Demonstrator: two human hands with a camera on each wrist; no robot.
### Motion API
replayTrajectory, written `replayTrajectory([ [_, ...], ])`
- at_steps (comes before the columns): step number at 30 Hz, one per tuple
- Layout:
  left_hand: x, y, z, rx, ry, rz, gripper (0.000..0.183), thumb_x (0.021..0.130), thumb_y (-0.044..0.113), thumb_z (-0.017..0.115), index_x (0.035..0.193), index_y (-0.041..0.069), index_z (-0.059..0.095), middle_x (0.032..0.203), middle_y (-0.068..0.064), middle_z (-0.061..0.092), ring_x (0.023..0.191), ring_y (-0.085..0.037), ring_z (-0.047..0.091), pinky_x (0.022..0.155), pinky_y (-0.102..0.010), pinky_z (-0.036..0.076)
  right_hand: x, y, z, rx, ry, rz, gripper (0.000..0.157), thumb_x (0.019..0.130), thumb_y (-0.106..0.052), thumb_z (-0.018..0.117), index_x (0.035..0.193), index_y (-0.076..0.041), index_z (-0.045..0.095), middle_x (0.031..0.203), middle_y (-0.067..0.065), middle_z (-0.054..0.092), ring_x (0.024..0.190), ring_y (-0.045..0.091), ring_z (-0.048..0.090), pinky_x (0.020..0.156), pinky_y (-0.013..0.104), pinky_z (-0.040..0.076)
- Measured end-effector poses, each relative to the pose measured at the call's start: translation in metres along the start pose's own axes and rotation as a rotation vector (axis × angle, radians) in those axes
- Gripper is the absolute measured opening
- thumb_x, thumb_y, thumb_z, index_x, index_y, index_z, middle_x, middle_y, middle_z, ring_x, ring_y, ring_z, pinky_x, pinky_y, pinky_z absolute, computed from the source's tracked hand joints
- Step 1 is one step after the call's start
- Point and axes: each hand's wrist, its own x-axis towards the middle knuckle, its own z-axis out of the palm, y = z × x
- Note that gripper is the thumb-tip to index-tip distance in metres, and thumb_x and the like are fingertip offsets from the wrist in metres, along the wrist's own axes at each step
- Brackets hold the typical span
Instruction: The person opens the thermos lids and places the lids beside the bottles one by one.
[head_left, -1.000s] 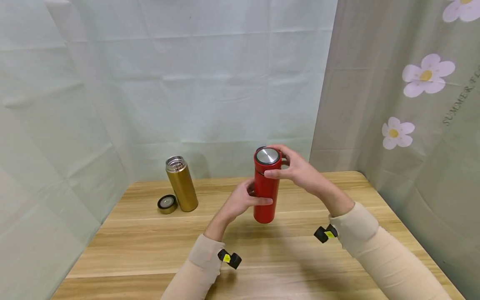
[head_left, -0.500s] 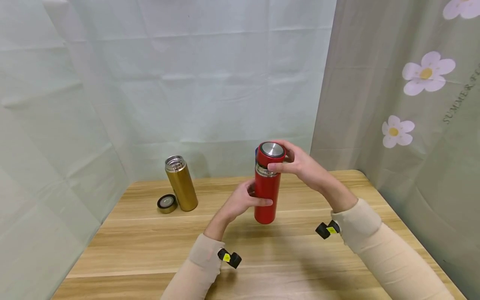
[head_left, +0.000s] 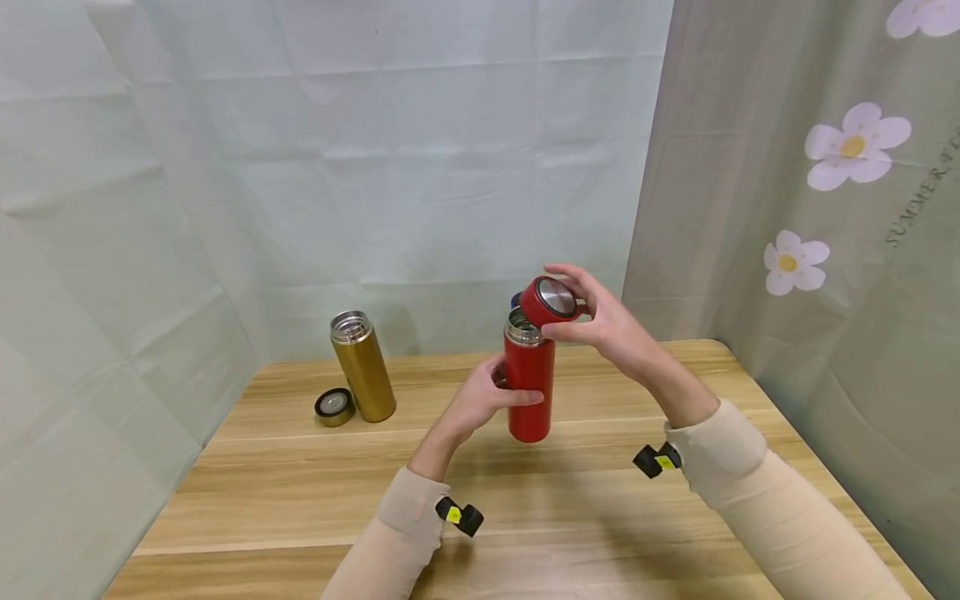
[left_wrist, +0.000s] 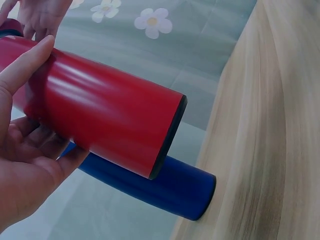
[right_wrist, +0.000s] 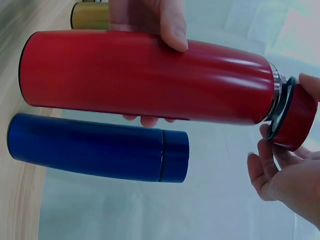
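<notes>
My left hand grips the red thermos flask round its body and holds it upright, its base raised off the table in the left wrist view. The steel neck at its top is bare. My right hand pinches the red lid, which has a steel disc on top and a small loop at the side. Tilted, the lid overlaps the right side of the flask's mouth. Seen from the right wrist, the lid hangs right at the neck, with my fingers on both its sides.
Behind the red flask a blue flask stands with its lid on, mostly hidden in the head view. To the left is a gold flask with its mouth uncovered, and its lid lies beside it on the wooden table.
The lid was seated on the red flask, then rose off the neck with my right hand. Now it is tilted and shifted right, showing the mouth. My left hand has kept its grip.
</notes>
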Motion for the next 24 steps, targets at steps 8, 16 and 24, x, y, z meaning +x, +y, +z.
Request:
replayTrajectory([
  [8,-0.002,0.002,0.001,-0.006,0.015,-0.011,0.062,0.089,0.028,0.083,0.143,0.017,0.057,0.134,-0.004,0.065,0.122,-0.028,0.061,0.103,-0.05,0.052,-0.003,0.001,-0.004,0.008,0.032,-0.004,0.069,0.092,-0.009,0.074,0.152,-0.013,0.039,0.142,0.012,0.051,0.126,0.034,0.052,0.096,0.039,0.055],
  [16,-0.002,0.004,0.001,-0.006,0.043,-0.006,0.062,0.089,0.028,0.084,0.143,0.017,0.056,0.134,-0.003,0.065,0.123,-0.028,0.061,0.104,-0.05,0.052,-0.006,0.005,-0.006,-0.052,0.039,-0.043,0.071,0.091,-0.007,0.074,0.153,-0.016,0.041,0.139,0.01,0.052,0.123,0.032,0.054,0.098,0.043,0.053],
  [24,-0.001,0.004,0.0,-0.021,0.053,0.004,0.063,0.089,0.028,0.084,0.143,0.016,0.056,0.134,-0.005,0.065,0.123,-0.028,0.061,0.104,-0.049,0.052,-0.008,0.014,-0.009,-0.188,0.078,-0.084,0.063,0.089,-0.01,0.078,0.144,-0.008,0.047,0.133,0.012,0.055,0.12,0.032,0.055,0.096,0.049,0.052],
])
